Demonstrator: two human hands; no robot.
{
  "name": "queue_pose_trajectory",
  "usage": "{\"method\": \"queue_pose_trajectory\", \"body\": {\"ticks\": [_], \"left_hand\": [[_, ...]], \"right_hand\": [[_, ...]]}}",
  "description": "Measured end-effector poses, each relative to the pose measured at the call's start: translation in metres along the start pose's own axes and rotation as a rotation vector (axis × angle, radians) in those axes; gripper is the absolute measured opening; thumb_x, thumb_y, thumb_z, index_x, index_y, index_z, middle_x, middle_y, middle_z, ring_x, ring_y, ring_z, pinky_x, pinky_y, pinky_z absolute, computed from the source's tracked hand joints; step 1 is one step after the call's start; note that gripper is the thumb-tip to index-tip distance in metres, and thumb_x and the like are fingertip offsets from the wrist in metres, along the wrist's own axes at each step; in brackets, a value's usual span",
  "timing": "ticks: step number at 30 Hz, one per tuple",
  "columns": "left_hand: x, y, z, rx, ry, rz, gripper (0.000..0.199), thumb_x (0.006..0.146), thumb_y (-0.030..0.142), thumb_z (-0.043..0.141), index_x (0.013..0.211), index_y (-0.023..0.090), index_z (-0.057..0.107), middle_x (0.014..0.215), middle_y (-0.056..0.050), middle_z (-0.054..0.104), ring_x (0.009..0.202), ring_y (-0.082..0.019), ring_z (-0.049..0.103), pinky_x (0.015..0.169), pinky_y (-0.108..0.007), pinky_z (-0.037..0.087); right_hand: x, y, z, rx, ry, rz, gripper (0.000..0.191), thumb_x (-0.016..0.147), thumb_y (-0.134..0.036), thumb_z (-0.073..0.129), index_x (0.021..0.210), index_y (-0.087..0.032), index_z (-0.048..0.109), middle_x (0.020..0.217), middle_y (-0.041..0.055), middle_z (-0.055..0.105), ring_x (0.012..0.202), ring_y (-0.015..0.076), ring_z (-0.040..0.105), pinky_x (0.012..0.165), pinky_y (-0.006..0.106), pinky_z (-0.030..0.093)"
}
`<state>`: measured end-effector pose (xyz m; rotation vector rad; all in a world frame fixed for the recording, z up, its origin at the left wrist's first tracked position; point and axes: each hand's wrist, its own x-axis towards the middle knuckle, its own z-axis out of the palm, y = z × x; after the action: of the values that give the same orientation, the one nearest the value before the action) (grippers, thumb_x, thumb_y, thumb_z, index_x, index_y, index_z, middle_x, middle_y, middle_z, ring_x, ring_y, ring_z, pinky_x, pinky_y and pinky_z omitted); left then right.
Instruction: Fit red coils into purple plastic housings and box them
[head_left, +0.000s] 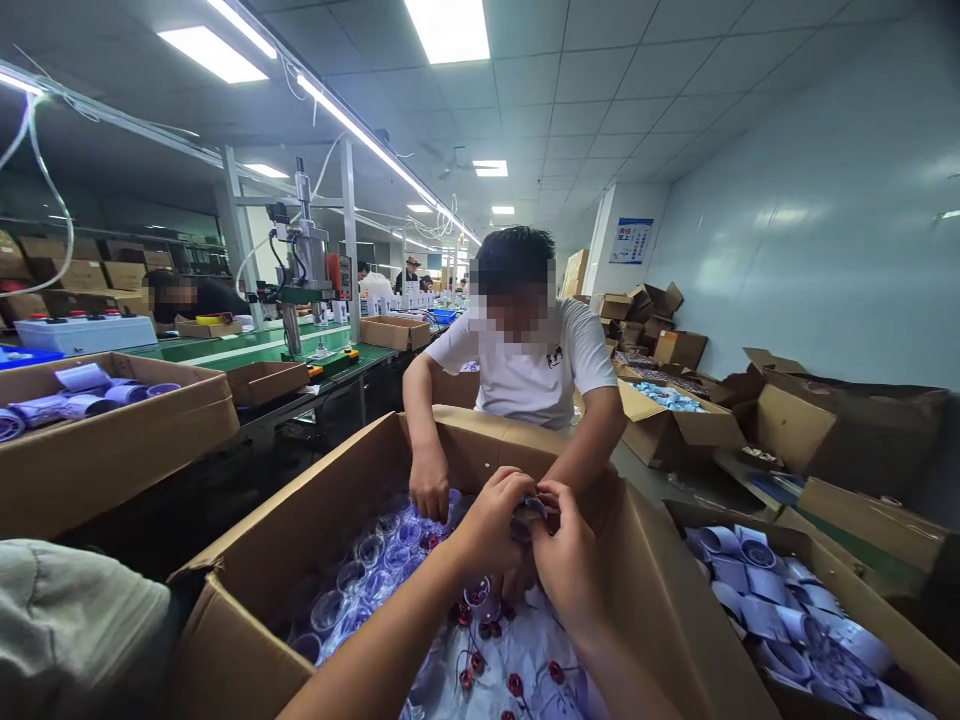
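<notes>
Above the large cardboard box point(675, 610), my left hand point(491, 522) and my right hand point(564, 545) are held close together. Between them is a small round cup point(529, 512), with the fingers of both hands wrapped around its sides. Inside the box, clear plastic cups point(367, 548) are piled at the left. Small red pieces with thin dark stems point(514, 684) lie on white sheeting point(480, 700) below my hands.
A person in a white shirt point(525, 385) leans over the box's far side, both arms reaching in. Boxes of cups stand at left point(112, 450) and right point(885, 610). A press machine point(304, 265) stands on the green bench.
</notes>
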<state>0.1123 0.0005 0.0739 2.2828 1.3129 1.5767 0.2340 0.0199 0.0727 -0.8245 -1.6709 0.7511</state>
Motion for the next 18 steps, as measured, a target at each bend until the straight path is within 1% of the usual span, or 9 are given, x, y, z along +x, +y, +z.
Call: {"method": "queue_pose_trajectory", "body": {"ticks": [3,5,7,9,13,15,18], "left_hand": [[-0.001,0.001,0.001,0.044,-0.057,-0.012,0.047,0.046,0.005,0.051,0.09,0.019,0.051,0.091,-0.006,0.055,0.089,-0.022,0.05,0.078,-0.033,0.045],[-0.001,0.004,0.0,0.068,-0.069,-0.05,0.045,0.046,0.007,0.052,0.089,0.019,0.051,0.089,-0.006,0.056,0.087,-0.023,0.051,0.077,-0.033,0.045],[-0.001,0.007,-0.002,0.093,-0.068,-0.096,0.043,0.046,0.007,0.053,0.088,0.019,0.052,0.088,-0.006,0.056,0.085,-0.023,0.051,0.075,-0.033,0.045],[0.0,0.01,-0.005,0.134,-0.093,-0.134,0.043,0.047,0.007,0.054,0.088,0.02,0.053,0.089,-0.006,0.057,0.084,-0.024,0.052,0.072,-0.032,0.046],[0.003,0.014,-0.013,0.219,-0.241,-0.158,0.041,0.046,0.007,0.056,0.085,0.02,0.055,0.086,-0.007,0.058,0.081,-0.025,0.053,0.067,-0.032,0.045],[0.003,0.011,-0.016,0.213,-0.283,-0.16,0.042,0.044,0.007,0.054,0.084,0.021,0.057,0.083,-0.006,0.059,0.079,-0.025,0.054,0.068,-0.032,0.045],[0.001,-0.004,-0.018,0.164,-0.288,-0.144,0.045,0.044,0.006,0.051,0.086,0.023,0.057,0.083,-0.003,0.059,0.077,-0.023,0.055,0.068,-0.032,0.045]], "right_hand": [[0.003,-0.003,-0.006,-0.025,-0.076,0.089,0.009,0.074,-0.028,0.055,0.081,-0.023,0.053,0.077,0.004,0.069,0.072,0.0225,0.066,0.063,0.03,0.049],[0.004,-0.004,-0.008,-0.072,-0.104,0.097,0.006,0.074,-0.027,0.055,0.078,-0.024,0.052,0.074,0.0029,0.069,0.069,0.0225,0.066,0.061,0.03,0.047],[0.005,-0.003,-0.007,-0.122,-0.113,0.079,0.007,0.075,-0.024,0.052,0.082,-0.024,0.051,0.076,0.0026,0.069,0.071,0.0228,0.066,0.059,0.03,0.046],[0.005,0.0,-0.004,-0.184,-0.115,0.057,0.014,0.076,-0.017,0.048,0.087,-0.025,0.051,0.078,0.0028,0.069,0.072,0.0231,0.066,0.057,0.029,0.044],[0.003,0.002,0.005,-0.401,-0.139,0.048,0.028,0.072,-0.004,0.043,0.089,-0.023,0.054,0.076,0.007,0.07,0.069,0.0249,0.066,0.054,0.031,0.043],[0.002,0.0,0.008,-0.529,-0.164,0.057,0.032,0.075,-0.002,0.041,0.094,-0.021,0.057,0.079,0.0094,0.07,0.069,0.025,0.066,0.055,0.031,0.044],[0.004,-0.004,0.013,-0.657,-0.251,0.086,0.036,0.082,-0.003,0.038,0.108,-0.02,0.056,0.088,0.011,0.072,0.074,0.026,0.067,0.057,0.031,0.045]]}}
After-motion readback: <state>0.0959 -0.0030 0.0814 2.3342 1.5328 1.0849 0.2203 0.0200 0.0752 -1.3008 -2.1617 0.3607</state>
